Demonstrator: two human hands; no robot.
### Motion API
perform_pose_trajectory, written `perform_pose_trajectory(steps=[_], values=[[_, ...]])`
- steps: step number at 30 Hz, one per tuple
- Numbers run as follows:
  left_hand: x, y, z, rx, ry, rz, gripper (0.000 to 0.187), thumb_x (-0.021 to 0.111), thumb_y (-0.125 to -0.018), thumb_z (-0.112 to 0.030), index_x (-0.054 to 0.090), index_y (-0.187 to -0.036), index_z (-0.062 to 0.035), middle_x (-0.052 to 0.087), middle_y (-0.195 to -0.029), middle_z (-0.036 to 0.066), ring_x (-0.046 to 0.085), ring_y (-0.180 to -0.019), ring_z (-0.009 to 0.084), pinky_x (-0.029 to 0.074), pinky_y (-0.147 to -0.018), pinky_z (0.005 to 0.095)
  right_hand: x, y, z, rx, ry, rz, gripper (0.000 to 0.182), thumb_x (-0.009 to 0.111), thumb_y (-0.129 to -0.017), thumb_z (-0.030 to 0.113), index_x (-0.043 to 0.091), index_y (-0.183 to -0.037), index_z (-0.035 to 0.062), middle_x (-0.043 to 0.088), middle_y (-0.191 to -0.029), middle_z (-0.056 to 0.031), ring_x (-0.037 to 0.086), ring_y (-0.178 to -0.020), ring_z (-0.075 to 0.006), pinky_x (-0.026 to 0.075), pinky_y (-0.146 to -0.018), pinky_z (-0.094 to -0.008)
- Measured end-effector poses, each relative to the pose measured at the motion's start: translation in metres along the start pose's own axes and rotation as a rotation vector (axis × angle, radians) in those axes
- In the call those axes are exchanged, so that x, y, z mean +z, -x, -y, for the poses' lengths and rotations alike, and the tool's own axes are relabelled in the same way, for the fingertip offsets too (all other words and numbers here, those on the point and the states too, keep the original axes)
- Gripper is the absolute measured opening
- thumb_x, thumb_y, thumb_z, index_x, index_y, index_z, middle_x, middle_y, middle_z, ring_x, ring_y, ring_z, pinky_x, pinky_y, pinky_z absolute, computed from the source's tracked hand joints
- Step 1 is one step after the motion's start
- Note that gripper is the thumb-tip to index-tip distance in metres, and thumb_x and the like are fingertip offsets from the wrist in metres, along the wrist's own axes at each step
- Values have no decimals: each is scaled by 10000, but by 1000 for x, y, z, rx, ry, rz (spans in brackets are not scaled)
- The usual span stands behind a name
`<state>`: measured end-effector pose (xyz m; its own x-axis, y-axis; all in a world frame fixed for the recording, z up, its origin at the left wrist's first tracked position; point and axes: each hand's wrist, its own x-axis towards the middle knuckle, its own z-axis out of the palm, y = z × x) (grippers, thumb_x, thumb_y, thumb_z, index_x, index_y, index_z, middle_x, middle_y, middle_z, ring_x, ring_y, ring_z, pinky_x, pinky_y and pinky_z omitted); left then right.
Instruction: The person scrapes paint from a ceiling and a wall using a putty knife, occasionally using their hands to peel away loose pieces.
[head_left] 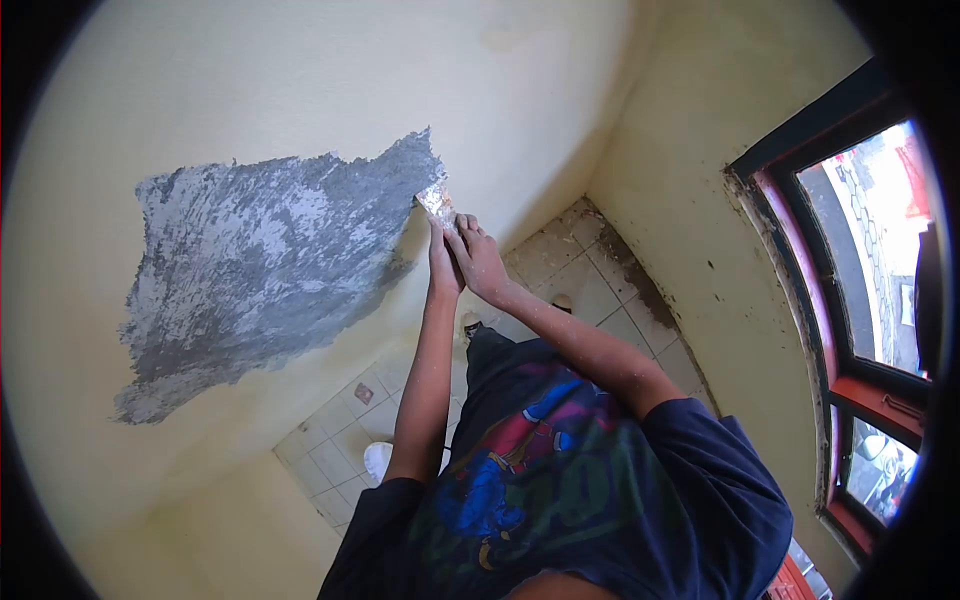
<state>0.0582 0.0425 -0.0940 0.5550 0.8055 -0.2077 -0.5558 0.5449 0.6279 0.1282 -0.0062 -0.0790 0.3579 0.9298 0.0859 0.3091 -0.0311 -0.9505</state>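
Note:
A scraper (437, 203) with a pale, dusty, shiny blade meets the wall at the right edge of a bare grey patch (260, 260). My left hand (443, 262) is closed around its lower part, and the handle is hidden. My right hand (482, 258) lies against the left one, its fingers together and pressed on the scraper. Around the grey patch, cream paint (330, 70) covers the wall, with a ragged border between them. Whitish streaks of leftover coating mark the grey surface.
Below me is a tiled floor (590, 290), dirty along the wall, with a broken tile spot (365, 393) and a white round object (378, 460). To the right, a dark and red framed window (880, 400) is set in the side wall (720, 300).

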Motion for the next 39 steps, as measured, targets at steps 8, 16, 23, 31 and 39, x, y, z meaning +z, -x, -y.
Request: perform_pose_trajectory(steps=[8,16,23,31,39], values=[[-4,-19,1,-55,2,49,557,378,-888,-614,448,-797,-69,464,-822,54,487,-797,196,424,-770,315,1,-11,-17,79,97,46,414,465,-914,325,572,-993,-67,588,-901,-296,578,-824,-441,456,-754,-487],[-3,-10,19,-71,87,-4,548,383,-886,-613,441,-779,-79,459,-810,45,491,-798,211,431,-788,333,-4,-4,-21,59,77,17,376,476,-915,306,597,-953,-48,596,-848,-280,594,-791,-417,465,-732,-471],[-1,-10,19,-69,97,-38,539,385,-885,-609,443,-781,-83,464,-801,50,496,-796,209,437,-799,336,-9,-4,-23,31,114,50,310,470,-916,286,619,-987,24,599,-917,-242,591,-830,-405,471,-731,-460],[2,-22,19,1,89,21,566,374,-870,-642,419,-782,-85,446,-798,51,490,-804,207,431,-794,339,-11,-20,-31,-46,197,54,283,483,-906,277,632,-995,53,599,-903,-232,594,-812,-391,472,-731,-454],[-7,-16,37,6,134,19,593,364,-857,-663,440,-792,-78,463,-819,45,506,-811,213,437,-784,331,-16,-12,-37,-111,219,84,315,477,-907,304,614,-969,27,595,-886,-237,597,-806,-391,477,-710,-464]])
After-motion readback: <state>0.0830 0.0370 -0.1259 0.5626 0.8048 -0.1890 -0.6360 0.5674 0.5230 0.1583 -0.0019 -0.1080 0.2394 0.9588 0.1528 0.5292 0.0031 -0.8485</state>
